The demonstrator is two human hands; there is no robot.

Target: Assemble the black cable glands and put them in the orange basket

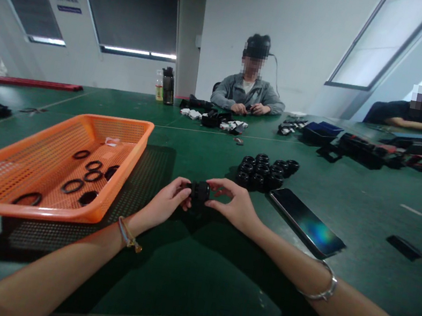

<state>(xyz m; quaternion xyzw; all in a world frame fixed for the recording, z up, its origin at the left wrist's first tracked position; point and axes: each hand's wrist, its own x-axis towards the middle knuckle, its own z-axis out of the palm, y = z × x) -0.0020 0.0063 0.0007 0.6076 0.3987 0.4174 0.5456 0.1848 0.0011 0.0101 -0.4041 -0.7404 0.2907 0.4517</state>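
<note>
My left hand [168, 202] and my right hand [232, 202] both grip one small black cylindrical part [199, 193], held between them just above the green table [192, 263]. The fingers of each hand are curled around an end of the part. A cluster of several similar black round parts [265, 171] sits on the table just beyond my right hand. An orange mesh basket [55, 166] to the left holds several black rings [84, 179].
A smartphone [306, 221] lies face up right of my hands, and a small black flat piece [403, 247] farther right. Across the table a person in a grey jacket [248, 95] handles parts. Another person [418, 115] sits at the far right behind dark trays [360, 146]. A bottle [168, 86] stands at the back.
</note>
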